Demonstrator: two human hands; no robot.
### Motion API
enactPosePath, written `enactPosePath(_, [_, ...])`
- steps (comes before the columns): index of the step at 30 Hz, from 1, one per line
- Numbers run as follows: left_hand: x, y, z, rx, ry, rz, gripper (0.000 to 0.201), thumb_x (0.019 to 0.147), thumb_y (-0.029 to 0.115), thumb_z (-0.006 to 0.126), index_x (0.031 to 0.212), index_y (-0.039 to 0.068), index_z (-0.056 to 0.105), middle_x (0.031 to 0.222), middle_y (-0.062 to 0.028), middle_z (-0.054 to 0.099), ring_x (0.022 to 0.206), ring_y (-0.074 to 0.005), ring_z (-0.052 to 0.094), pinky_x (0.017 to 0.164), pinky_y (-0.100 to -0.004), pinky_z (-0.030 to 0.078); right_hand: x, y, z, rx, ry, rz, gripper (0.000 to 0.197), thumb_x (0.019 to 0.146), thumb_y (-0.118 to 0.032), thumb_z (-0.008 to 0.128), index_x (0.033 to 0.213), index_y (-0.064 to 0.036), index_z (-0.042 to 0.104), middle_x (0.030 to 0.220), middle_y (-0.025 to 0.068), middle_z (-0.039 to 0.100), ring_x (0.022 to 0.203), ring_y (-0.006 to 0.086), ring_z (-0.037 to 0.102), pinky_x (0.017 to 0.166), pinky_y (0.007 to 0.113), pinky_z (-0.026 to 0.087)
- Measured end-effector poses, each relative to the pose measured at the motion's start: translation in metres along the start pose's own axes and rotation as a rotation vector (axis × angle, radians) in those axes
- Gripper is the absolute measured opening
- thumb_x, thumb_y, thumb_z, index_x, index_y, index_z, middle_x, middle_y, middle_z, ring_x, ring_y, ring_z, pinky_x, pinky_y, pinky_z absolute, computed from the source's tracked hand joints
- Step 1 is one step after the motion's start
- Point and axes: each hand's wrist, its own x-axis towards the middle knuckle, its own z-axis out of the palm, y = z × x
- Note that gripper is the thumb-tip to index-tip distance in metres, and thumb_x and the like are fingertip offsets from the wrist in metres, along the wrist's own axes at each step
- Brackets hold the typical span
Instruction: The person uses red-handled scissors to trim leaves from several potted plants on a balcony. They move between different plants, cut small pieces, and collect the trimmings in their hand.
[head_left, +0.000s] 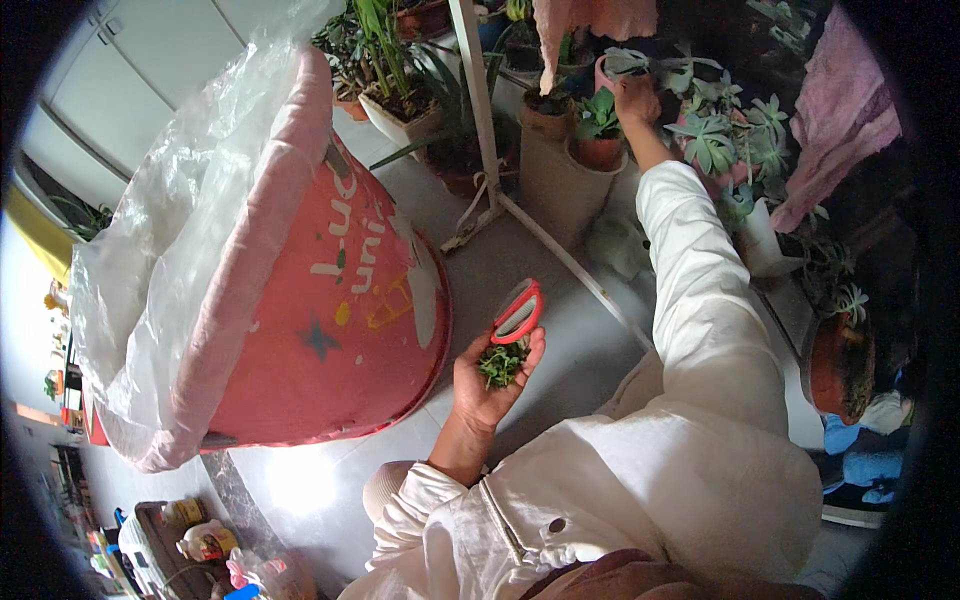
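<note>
My left hand (485,390), palm up, cups a small heap of green leaf clippings (503,364). A red-handled tool with a grey-lined loop (518,315) rests against its fingers; the working end of the tool does not show. Stretched far forward, my right hand (637,102) is closed at a small pink flowerpot (603,76) with a pale succulent (627,62) in it. The fingertips there are partly hidden. Just nearer stands a terracotta pot (600,153) with a broad-leaved green plant (598,115). Grey-green succulents (708,143) spread to the right of that hand.
A large red tub (310,330) lined with clear plastic (180,230) fills the left side. A white metal stand (478,100) rises between tub and plants, its foot bar crossing the floor. Pink cloth (840,110) hangs at right. Bottles (207,541) stand lower left.
</note>
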Motion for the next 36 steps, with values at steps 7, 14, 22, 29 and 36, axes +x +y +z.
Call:
enactPosePath(7, [0.015,0.01,-0.003,-0.005,0.03,-0.051,0.044,0.095,0.022,0.038,0.127,-0.008,0.037,0.122,-0.0265,0.049,0.111,-0.0386,0.052,0.097,-0.0478,0.044,0.007,0.006,-0.004,0.085,0.16,-0.114,0.032,0.088,-0.037,0.05,0.095,-0.0106,0.067,0.096,0.0155,0.061,0.087,0.0334,0.063,0.075,0.045,0.05])
enactPosePath(14, [0.028,0.018,-0.006,-0.034,0.018,-0.075,0.045,0.092,0.021,0.043,0.126,-0.009,0.037,0.118,-0.0275,0.049,0.109,-0.0376,0.052,0.096,-0.0478,0.045,0.007,0.02,-0.001,0.642,0.325,-0.187,0.026,0.083,-0.027,0.061,0.093,-0.004,0.067,0.086,0.0172,0.065,0.077,0.0337,0.063,0.07,0.039,0.049])
enactPosePath(22, [0.037,0.022,-0.011,-0.028,0.02,-0.096,0.048,0.095,0.023,0.038,0.13,-0.009,0.031,0.12,-0.0299,0.048,0.11,-0.0396,0.053,0.096,-0.0474,0.045,0.018,0.023,0.019,1.024,0.345,0.017,0.021,0.082,-0.019,0.064,0.093,-0.0011,0.068,0.078,0.0155,0.067,0.067,0.0241,0.064,0.064,0.036,0.048])
enactPosePath(29, [0.041,0.021,-0.01,0.019,-0.033,-0.061,0.047,0.093,0.022,0.043,0.125,-0.012,0.037,0.116,-0.0271,0.052,0.108,-0.0361,0.053,0.096,-0.0452,0.045,-0.006,-0.004,-0.01,1.072,0.354,-0.005,0.019,0.085,-0.014,0.061,0.095,0.0007,0.066,0.072,0.0099,0.065,0.059,0.0121,0.059,0.049,0.026,0.044])
enactPosePath(36, [0.05,0.026,-0.007,-0.009,0.041,0.044,0.045,0.095,0.024,0.037,0.13,-0.005,0.035,0.121,-0.027,0.048,0.111,-0.0386,0.051,0.095,-0.0471,0.046,-0.136,-0.043,-0.097,1.165,-0.124,-0.239,0.014,0.09,-0.009,0.052,0.097,-0.0012,0.062,0.075,0.0049,0.063,0.055,0.007,0.05,0.049,0.022,0.04])
